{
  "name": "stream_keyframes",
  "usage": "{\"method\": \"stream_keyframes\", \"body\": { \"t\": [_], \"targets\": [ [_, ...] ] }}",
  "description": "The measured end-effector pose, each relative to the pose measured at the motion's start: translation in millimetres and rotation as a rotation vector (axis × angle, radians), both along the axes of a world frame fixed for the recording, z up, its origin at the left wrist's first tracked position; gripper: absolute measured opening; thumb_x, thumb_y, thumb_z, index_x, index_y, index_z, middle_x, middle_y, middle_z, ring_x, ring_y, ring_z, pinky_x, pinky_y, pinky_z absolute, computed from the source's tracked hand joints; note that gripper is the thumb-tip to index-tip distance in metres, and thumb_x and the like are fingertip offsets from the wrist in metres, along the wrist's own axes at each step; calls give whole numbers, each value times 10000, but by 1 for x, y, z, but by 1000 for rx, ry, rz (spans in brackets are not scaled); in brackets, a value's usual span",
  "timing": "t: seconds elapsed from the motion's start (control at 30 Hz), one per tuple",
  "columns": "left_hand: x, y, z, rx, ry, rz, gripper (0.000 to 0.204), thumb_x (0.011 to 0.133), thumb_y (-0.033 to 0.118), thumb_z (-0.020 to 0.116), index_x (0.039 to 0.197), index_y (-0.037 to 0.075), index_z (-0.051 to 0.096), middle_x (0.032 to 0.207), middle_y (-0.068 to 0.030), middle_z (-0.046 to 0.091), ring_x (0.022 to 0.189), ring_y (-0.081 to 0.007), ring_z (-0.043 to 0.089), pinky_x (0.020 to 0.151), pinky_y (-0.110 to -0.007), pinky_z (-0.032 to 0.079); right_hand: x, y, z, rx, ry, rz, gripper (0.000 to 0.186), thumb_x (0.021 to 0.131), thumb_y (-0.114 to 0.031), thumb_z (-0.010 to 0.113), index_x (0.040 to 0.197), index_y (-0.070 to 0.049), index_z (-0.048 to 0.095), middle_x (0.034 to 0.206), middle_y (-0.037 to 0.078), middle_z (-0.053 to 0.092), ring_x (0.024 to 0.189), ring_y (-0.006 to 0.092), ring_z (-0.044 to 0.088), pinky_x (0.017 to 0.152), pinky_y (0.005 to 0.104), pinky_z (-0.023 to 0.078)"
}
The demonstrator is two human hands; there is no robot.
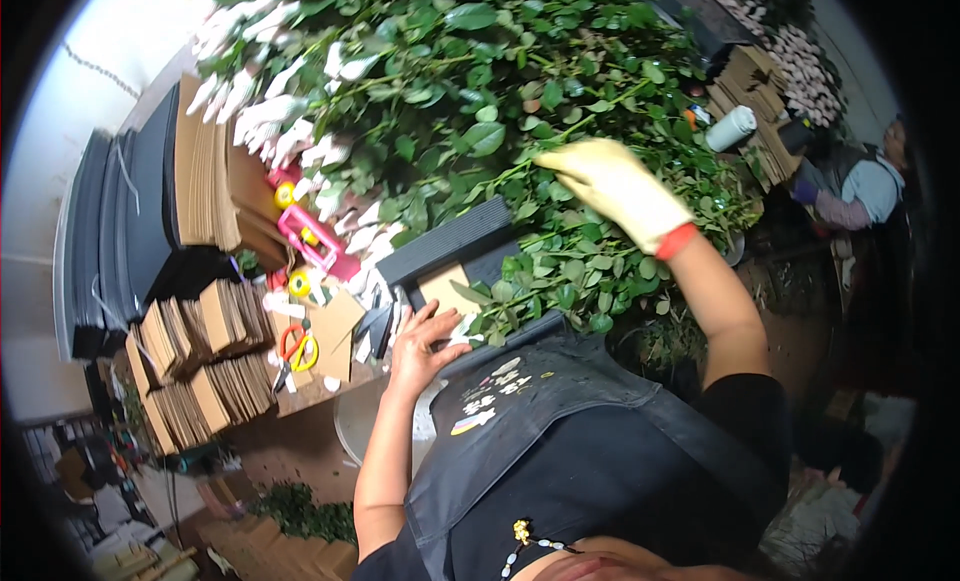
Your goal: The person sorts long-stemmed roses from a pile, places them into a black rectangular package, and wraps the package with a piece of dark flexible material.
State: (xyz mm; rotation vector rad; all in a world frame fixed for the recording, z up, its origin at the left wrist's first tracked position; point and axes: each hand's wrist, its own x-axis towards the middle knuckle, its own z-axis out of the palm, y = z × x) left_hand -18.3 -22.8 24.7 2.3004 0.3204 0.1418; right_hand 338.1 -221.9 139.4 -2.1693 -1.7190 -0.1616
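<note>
Rose stems (pixel 485 111) lie across the tabletop (pixel 305 396). Gloved right hand (pixel 618 189) narrow among them, grip unclear; bare left hand (pixel 420 351) spread beside cardboard (pixel 447 285).

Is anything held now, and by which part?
The gloved right hand seems to pinch a leafy stem, where along it is unclear; whether the left hand grips anything can't be told.

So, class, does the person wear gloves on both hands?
No, a yellow glove covers the right hand, but the left hand is bare.
</note>
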Motion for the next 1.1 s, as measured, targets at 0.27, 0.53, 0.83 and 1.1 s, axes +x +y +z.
{"method": "stream_keyframes", "body": {
  "t": [0.27,0.53,0.83,1.1],
  "targets": [
    [8,0,7,98,-10,-9,272,900,289,793,1141,163,805,1205,-36,772,1298,-288,628,1190,-556,328,30,71,-20,-69,-99,-164,132,818,-74,702,903,-151,769,779,88,718,816,291,682,677,404,555],
    [1,-1,-28,-250,-83,130,430,829,127,857,1219,48,694,1118,-114,736,987,-237,730,842,-366,593,-17,-20,52,130,510,258,313,823,105,628,1043,-70,765,798,105,710,679,234,668,588,386,519],
    [8,-7,-6,-478,-170,222,753,836,74,863,1494,117,500,1340,-119,586,1201,-233,631,956,-343,583,-69,-22,-37,-388,377,19,220,823,-52,626,981,-108,769,795,149,692,764,365,688,668,459,536],
    [7,-3,-14,-109,-137,40,461,911,99,789,1352,65,660,1347,-156,590,1094,-249,687,869,-331,625,-30,-18,-56,-616,489,49,245,954,-255,676,1145,-119,749,1021,146,756,960,339,715,851,440,574]
  ]
}}
